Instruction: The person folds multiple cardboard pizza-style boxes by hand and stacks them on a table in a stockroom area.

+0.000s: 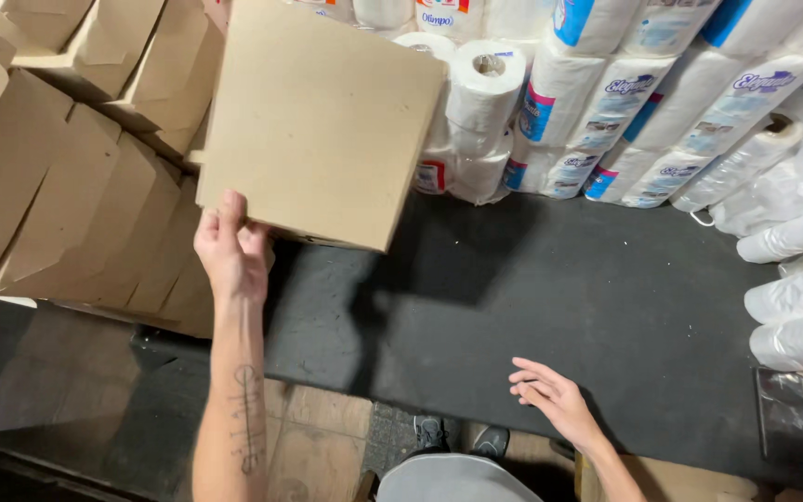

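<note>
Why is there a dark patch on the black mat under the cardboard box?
Head view: overhead light casts the cardboard box's shadow onto the black mat; the left hand holding the box looks sharp, the right hand slightly soft; plastic-wrapped paper rolls show mild glare.

A dark black mat [550, 307] covers the work surface. Packs of toilet paper rolls [606, 102] stand on it at the back. Clear plastic bags of white stuff [796, 279] lie on the right. Folded brown cardboard boxes [76, 186] are stacked at the left edge.
</note>
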